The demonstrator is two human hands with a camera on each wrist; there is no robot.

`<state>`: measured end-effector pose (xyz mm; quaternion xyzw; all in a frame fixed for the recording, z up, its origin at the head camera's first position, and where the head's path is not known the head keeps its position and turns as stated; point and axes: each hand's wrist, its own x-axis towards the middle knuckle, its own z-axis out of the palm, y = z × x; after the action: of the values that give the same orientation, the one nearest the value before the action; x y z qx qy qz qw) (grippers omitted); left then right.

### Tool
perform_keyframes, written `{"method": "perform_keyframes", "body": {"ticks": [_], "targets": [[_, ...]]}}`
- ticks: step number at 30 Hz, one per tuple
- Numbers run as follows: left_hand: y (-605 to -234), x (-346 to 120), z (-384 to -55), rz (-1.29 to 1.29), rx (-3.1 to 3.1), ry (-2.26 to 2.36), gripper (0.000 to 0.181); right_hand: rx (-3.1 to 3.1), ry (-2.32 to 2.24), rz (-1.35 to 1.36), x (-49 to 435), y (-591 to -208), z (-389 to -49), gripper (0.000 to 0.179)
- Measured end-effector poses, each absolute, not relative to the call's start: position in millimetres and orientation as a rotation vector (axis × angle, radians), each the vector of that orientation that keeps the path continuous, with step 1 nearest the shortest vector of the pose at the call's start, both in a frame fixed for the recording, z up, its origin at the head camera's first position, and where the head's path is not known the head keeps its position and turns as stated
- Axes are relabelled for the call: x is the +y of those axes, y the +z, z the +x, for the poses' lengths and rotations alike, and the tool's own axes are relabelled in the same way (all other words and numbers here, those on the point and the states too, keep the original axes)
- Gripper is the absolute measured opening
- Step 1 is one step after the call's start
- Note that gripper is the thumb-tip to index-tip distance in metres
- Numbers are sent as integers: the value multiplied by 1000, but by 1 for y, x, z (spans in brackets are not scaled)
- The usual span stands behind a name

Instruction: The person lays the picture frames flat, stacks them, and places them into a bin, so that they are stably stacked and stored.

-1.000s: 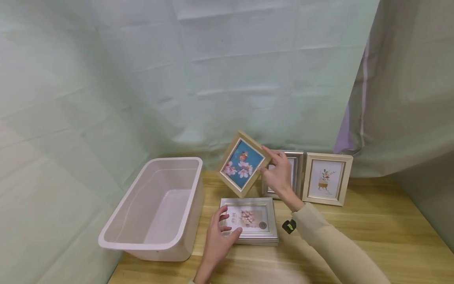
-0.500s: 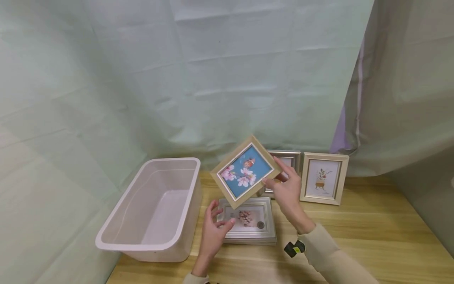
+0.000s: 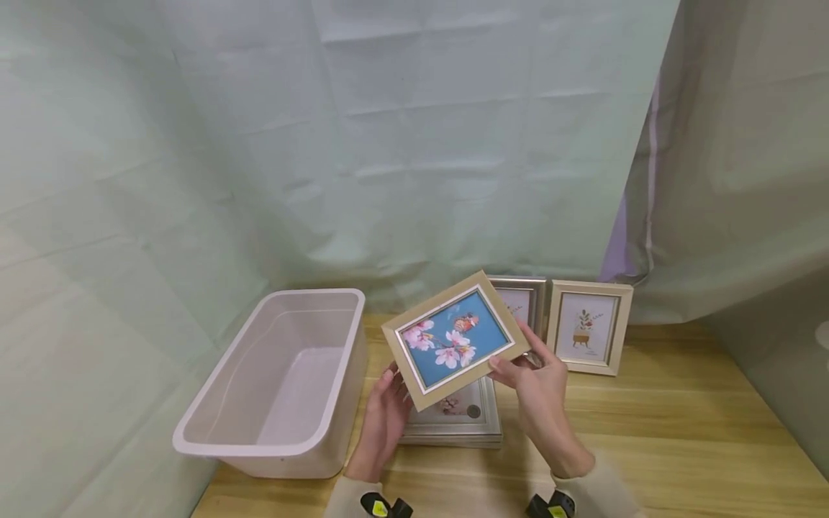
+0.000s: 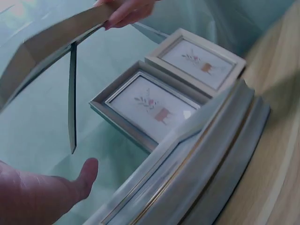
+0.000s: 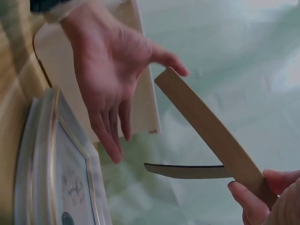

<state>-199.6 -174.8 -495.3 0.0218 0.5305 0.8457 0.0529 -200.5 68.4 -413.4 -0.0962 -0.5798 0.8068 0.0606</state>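
My right hand [image 3: 542, 392] pinches the lower right corner of a light-wood picture frame [image 3: 456, 342], thumb in front. The picture is a bird and pink blossoms on blue. It is tilted in the air over a stack of silver picture frames [image 3: 453, 429]. From behind it sticks out a stand leg [image 5: 187, 172], swung away from the back. My left hand [image 5: 105, 70] is beside the frame's left side with straight fingers, thumb apart from the others. In the right wrist view, its thumb tip comes right by the frame's upper end. In the head view, the raised frame covers part of the stack.
A pale plastic bin [image 3: 355, 403] stands at the left with nothing visible inside. Behind the stack, a silver picture frame [image 3: 537, 306] and a cream picture frame [image 3: 586, 327] stand upright side by side. A light cloth [image 3: 414, 158] hangs behind the wooden table [image 3: 699, 424].
The bird picture frame has come down toward me and turned to a flatter slant, with the right hand moving along. My left hand has left the stack and risen beside the frame's left side.
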Motion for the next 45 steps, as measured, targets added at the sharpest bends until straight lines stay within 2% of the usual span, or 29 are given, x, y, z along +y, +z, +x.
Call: {"method": "perform_keyframes", "body": {"ticks": [4, 9, 12, 20, 26, 29, 35, 45], "targets": [[-497, -174, -202, -1, 1497, 2589, 86, -1734, 2455, -326, 70, -418, -190, 84], [-498, -174, -201, -2, 1409, 2622, 54, -1727, 2494, -359, 72, -422, -183, 86], [-498, -174, -200, 30, 1411, 2616, 41, -1725, 2498, -357, 73, -424, -181, 87], [-498, -173, -203, 94, 1414, 2726, 32, -1710, 2488, -355, 74, -426, -178, 86], [-495, -171, -206, 103, 1398, 2862, 32, -1723, 2477, -343, 77, -429, -177, 86], [-493, -170, -206, 72, 1407, 2889, 36, -1727, 2472, -349, 78, -431, -178, 86], [-488, -171, -202, 24, 1544, 2843, 64, -1741, 2456, -369, 78, -433, -180, 85], [-497, -177, -180, 483, 2073, 2606, 97, -1754, 2468, -385, 79, -443, -180, 86]]}}
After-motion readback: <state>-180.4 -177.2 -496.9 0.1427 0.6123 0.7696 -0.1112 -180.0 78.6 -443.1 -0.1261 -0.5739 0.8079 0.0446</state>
